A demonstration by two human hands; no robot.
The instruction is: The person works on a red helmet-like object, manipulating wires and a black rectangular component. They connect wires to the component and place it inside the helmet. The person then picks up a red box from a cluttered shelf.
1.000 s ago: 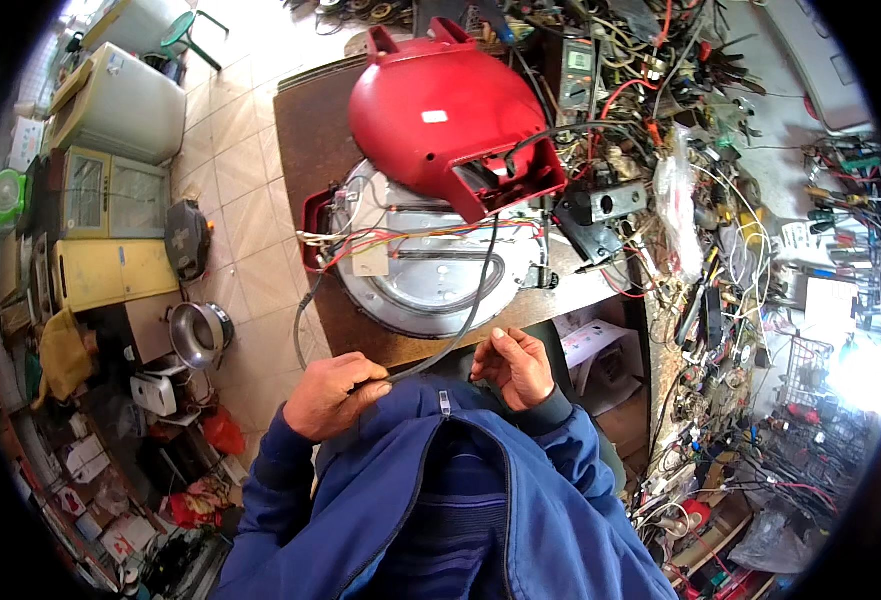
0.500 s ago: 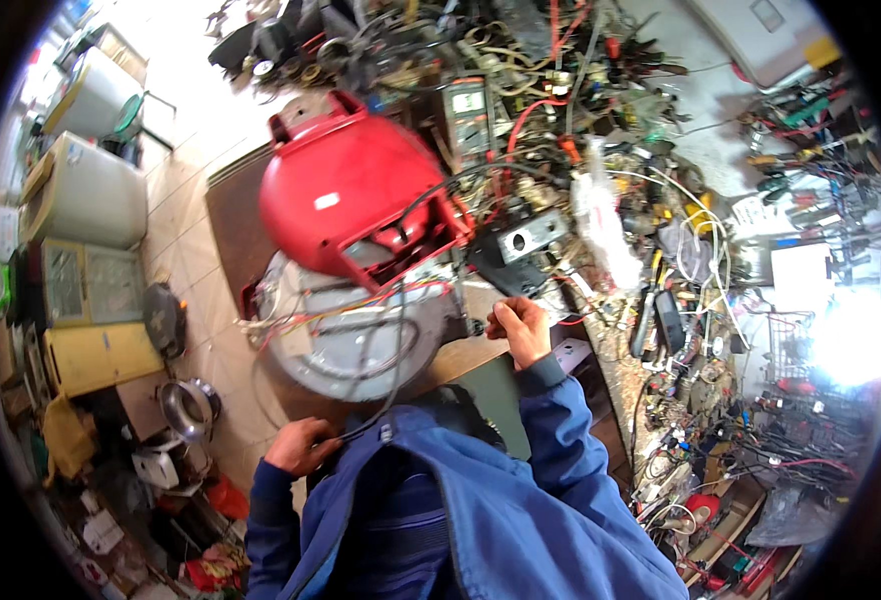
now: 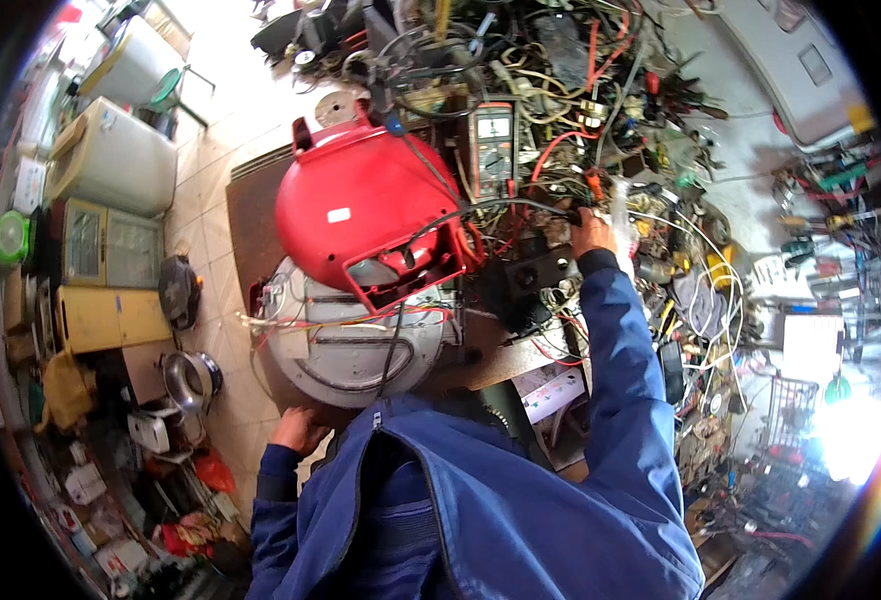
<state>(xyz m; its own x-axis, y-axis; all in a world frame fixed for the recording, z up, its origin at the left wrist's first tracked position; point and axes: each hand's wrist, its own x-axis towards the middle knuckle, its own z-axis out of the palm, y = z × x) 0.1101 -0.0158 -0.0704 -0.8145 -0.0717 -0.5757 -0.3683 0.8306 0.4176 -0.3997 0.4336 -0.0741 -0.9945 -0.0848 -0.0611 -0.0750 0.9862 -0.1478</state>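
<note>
My right hand (image 3: 595, 234) reaches out over the crowded bench, its fingers closed on a dark piece, apparently the plug, at the end of a black cord (image 3: 501, 202). That cord runs from the red plastic housing (image 3: 361, 205), which stands tilted on a round grey metal base (image 3: 346, 370). Red, yellow and white wires (image 3: 361, 322) cross between the two. My left hand (image 3: 301, 430) is low beside the base's near edge; its fingers are partly hidden and blurred. Below my right hand sits a dark box with a round hole (image 3: 529, 275).
A multimeter (image 3: 494, 148) lies beyond the housing, among heaped cables and parts. Loose white wire (image 3: 721, 285) loops across the bench at right. On the floor at left are a metal pot (image 3: 192, 381), a yellow cabinet (image 3: 113, 318) and a pale appliance (image 3: 111, 165).
My right hand has moved forward and right, from beside the base to the cord's end. My left hand has shifted slightly, away from the dark cable near it. The view has shifted a little.
</note>
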